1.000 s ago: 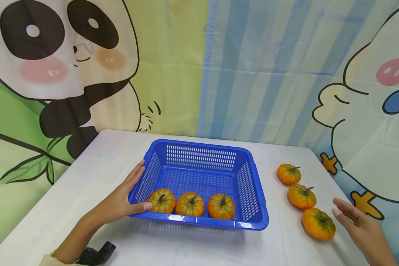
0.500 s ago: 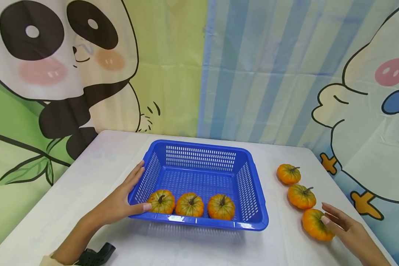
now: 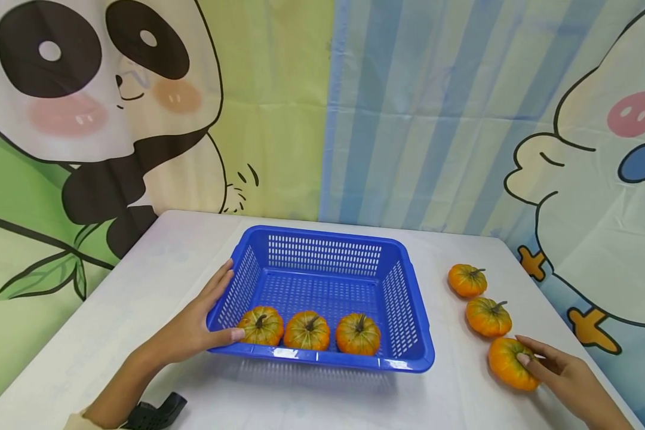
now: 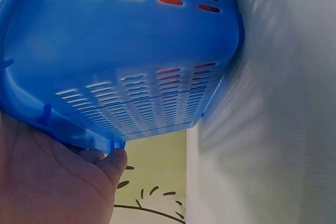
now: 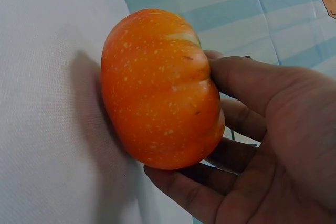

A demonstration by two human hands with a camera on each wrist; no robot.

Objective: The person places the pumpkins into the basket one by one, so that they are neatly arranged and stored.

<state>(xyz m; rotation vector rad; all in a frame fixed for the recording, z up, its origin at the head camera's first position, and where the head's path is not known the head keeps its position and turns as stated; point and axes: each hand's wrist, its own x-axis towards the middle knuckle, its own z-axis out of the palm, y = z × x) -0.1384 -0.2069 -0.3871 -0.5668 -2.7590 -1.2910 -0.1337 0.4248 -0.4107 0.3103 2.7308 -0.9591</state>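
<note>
Your right hand [image 3: 570, 377] is holding the nearest loose pumpkin [image 3: 506, 366] on the table [image 3: 448, 397]; it's looking light, stiff, perhaps slick, so you're probably gripping surest across its rounded sides. Your left hand [image 3: 196, 328] is holding the basket [image 3: 333, 358] by its rim.

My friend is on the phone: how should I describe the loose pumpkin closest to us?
Find the blue basket on the white table. To its right, three orange pumpkins form a slanting row. Yours is the nearest pumpkin, the only one the right hand grips.
</note>
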